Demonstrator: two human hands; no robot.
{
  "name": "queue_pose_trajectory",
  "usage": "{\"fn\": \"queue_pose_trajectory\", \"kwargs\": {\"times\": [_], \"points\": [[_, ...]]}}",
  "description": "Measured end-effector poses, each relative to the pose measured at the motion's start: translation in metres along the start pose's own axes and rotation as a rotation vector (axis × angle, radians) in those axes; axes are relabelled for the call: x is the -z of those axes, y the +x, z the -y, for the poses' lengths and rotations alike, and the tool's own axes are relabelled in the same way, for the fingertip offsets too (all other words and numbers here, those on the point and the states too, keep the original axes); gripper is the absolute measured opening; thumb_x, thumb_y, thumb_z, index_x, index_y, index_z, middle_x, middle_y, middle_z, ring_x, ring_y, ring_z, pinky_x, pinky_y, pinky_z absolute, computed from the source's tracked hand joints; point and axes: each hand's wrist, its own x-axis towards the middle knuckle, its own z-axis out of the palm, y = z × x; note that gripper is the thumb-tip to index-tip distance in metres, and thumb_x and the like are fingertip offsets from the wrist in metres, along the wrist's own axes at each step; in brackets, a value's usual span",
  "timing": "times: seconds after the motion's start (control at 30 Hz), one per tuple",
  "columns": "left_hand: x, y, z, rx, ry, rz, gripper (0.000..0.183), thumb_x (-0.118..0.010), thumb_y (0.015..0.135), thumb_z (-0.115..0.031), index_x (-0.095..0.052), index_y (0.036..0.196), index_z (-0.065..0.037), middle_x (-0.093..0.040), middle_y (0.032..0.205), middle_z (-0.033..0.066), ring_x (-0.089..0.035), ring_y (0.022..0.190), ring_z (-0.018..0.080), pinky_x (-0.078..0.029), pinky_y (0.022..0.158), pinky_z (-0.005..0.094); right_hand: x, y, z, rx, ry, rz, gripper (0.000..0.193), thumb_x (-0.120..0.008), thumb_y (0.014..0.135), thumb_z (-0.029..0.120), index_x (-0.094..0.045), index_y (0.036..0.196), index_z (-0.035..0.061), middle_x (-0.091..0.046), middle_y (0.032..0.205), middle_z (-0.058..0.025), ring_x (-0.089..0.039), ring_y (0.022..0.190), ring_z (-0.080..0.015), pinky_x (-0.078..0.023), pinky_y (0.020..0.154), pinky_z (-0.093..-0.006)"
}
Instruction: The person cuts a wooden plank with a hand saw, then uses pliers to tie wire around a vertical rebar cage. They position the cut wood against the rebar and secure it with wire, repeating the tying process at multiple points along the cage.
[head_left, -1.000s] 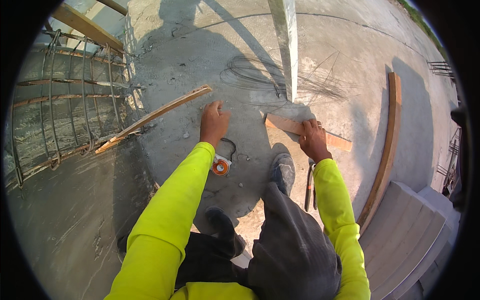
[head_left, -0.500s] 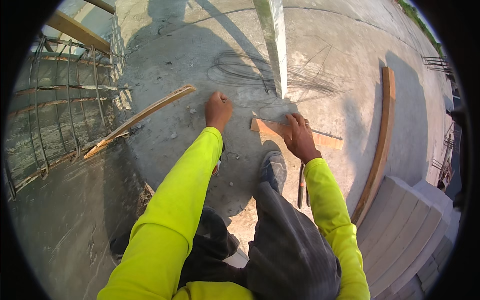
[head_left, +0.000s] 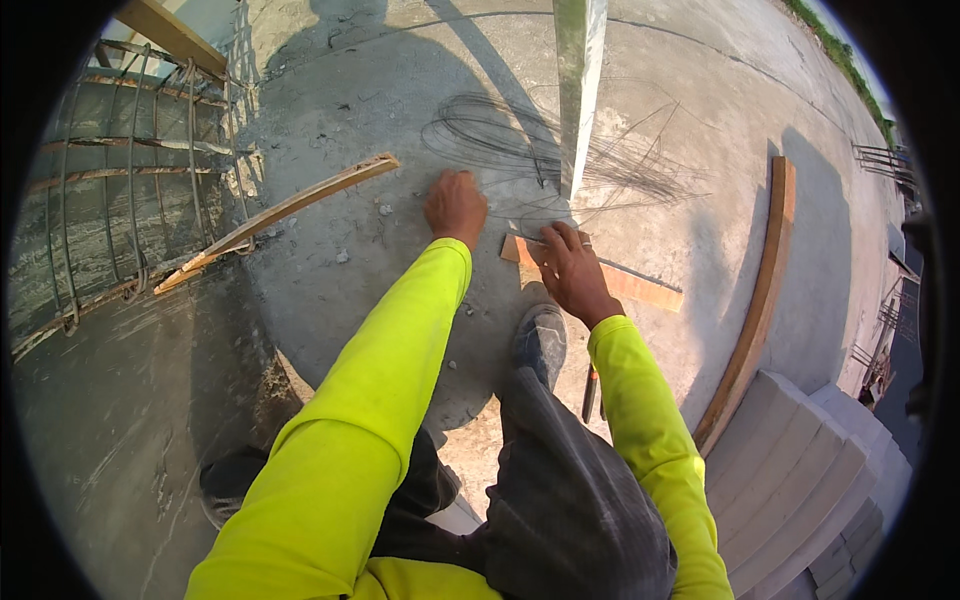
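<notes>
My left hand (head_left: 457,207) is closed over the concrete, its fingers curled; whatever they may hold is hidden. Just beyond it lies a loose coil of thin dark wire (head_left: 480,130). My right hand (head_left: 580,275), fingers stretched out, is over the left part of a short wooden board (head_left: 640,287) on the floor. I cannot tell whether it presses on the board. Beneath my right forearm, a tool with orange and black handles (head_left: 590,388) shows in part. A pale upright post (head_left: 578,100) stands beyond the board, at the wire.
A long timber strip (head_left: 290,215) lies at left, beside a rebar grid (head_left: 130,170). At right, a wooden beam (head_left: 755,300) reaches toward stacked grey blocks (head_left: 780,460). My shoe (head_left: 540,340) is close to the short board.
My left hand has shifted slightly right and away from me. My right hand has slid left along the board, its fingers now nearer the board's left end.
</notes>
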Motion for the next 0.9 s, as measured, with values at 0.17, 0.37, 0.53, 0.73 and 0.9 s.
{"fn": "queue_pose_trajectory", "kwargs": {"times": [0.17,0.37,0.53,0.73,0.9], "points": [[0.015,-0.006,0.008,0.115,-0.355,0.038,0.014,-0.067,0.082,-0.014,-0.069,0.080,-0.001,-0.067,0.079,0.0142,-0.068,0.075,0.0264,-0.054,0.070,0.0393,-0.005,-0.005,-0.001,-0.020,-0.019,-0.027,0.057,-0.068,0.083,0.010,-0.051,0.136,0.0024,-0.049,0.141,-0.0231,-0.049,0.124,-0.0460,-0.045,0.104,-0.0511],[0.047,-0.043,0.024,0.192,-0.729,0.051,0.021,-0.063,0.087,-0.017,-0.069,0.078,0.000,-0.072,0.081,0.0082,-0.065,0.078,0.0117,-0.052,0.076,0.0301,-0.009,-0.009,0.000,-0.044,-0.037,-0.028,0.054,-0.069,0.083,0.012,-0.055,0.134,0.0029,-0.048,0.145,-0.0198,-0.046,0.130,-0.0438,-0.043,0.107,-0.0504],[0.078,-0.069,0.018,0.291,-1.114,0.066,0.023,-0.055,0.095,-0.019,-0.063,0.079,-0.004,-0.064,0.078,0.0040,-0.065,0.081,0.0143,-0.053,0.084,0.0355,-0.011,-0.017,-0.005,-0.019,-0.014,-0.027,0.052,-0.068,0.084,0.012,-0.056,0.134,0.0037,-0.046,0.148,-0.0185,-0.042,0.135,-0.0426,-0.042,0.109,-0.0512],[0.146,-0.128,0.037,0.076,-1.341,-0.116,0.025,-0.045,0.099,-0.010,-0.050,0.075,-0.007,-0.044,0.069,0.0005,-0.050,0.069,0.0129,-0.053,0.079,0.0370,-0.014,-0.037,-0.010,-0.131,-0.151,-0.109,0.043,-0.063,0.085,0.012,-0.057,0.128,0.0058,-0.051,0.142,-0.0161,-0.049,0.130,-0.0384,-0.036,0.108,-0.0518],[0.246,-0.197,0.058,-0.077,-1.282,-0.427,0.023,-0.039,0.098,-0.007,-0.048,0.077,-0.006,-0.034,0.062,-0.0010,-0.032,0.053,0.0086,-0.040,0.052,0.0299,0.008,-0.054,-0.004,-0.152,0.006,-0.197,0.038,-0.067,0.081,0.008,-0.058,0.118,0.0063,-0.063,0.116,-0.0131,-0.060,0.104,-0.0349,-0.040,0.093,-0.0496]]}}
